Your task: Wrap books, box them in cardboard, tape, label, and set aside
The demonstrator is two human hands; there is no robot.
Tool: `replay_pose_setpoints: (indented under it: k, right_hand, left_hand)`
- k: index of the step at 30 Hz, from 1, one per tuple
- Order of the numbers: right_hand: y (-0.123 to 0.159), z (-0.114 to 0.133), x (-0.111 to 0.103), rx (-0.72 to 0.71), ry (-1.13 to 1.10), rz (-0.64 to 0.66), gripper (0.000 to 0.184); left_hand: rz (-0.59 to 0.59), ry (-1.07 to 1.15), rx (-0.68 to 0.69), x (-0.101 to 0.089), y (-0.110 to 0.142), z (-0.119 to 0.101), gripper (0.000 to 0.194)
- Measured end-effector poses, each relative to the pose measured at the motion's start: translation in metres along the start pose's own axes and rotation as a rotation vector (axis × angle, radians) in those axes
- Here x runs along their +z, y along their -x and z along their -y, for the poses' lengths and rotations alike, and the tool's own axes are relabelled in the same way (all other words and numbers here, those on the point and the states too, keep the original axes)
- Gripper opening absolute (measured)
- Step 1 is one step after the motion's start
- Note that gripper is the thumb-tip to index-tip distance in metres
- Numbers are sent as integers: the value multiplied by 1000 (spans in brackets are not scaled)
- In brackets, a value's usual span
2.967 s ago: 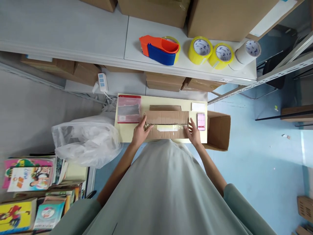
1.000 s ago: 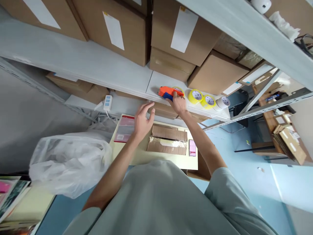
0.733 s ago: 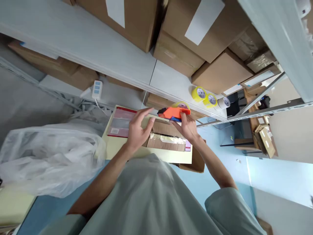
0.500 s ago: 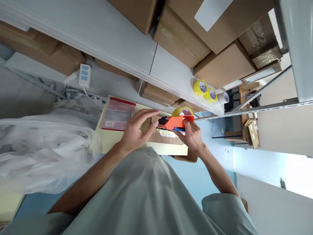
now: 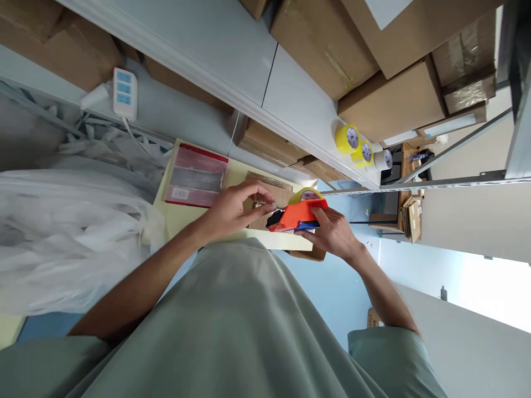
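My right hand point(image 5: 332, 232) is wrapped round the body of an orange tape dispenser point(image 5: 292, 215) with a blue part underneath and a black front end. A yellow roll of tape point(image 5: 307, 194) is mounted on it. Just left of the black end, my left hand point(image 5: 236, 210) has its thumb and index finger drawn together in a pinch; whatever lies between them is too small to make out. Below both hands, a cardboard box point(image 5: 259, 222) rests on a pale yellow table point(image 5: 166, 185), partly covered by the left hand and the dispenser.
A red-edged clear pouch point(image 5: 197, 179) lies on the table's left. Ahead is a grey shelf point(image 5: 290, 94) with cartons point(image 5: 390, 105) and tape rolls point(image 5: 347, 139). A white power strip point(image 5: 125, 94) sits at upper left, above a heap of white plastic sheeting point(image 5: 78, 237).
My left fingers have gone from spread to pinched by the dispenser's front end. The dispenser has tilted and shifted slightly down and left in my right hand. The view has shifted a little.
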State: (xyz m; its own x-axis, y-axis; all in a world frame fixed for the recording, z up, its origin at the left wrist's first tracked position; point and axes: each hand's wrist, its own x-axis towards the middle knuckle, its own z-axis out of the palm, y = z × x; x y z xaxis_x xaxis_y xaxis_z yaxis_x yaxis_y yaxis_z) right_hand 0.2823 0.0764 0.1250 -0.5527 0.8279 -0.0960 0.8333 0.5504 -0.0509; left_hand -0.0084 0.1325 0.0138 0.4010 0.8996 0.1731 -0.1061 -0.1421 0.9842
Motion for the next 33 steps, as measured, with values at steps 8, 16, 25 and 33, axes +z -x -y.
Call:
replay_pose_setpoints:
  k: [8, 16, 25, 33]
  right_hand:
    - [-21, 7, -3, 236, -76, 283, 67]
    - [-44, 3, -11, 401, -164, 566, 61]
    - [-68, -6, -68, 483, -189, 594, 72]
    - [-100, 17, -59, 492, -66, 602, 75]
  left_hand:
    - [-1, 180, -279, 13, 7, 44, 58]
    - [-192, 425, -570, 32, 43, 104, 69]
    - [-348, 447, -690, 37, 46, 191, 63]
    - [-399, 447, -764, 61, 28, 226, 60]
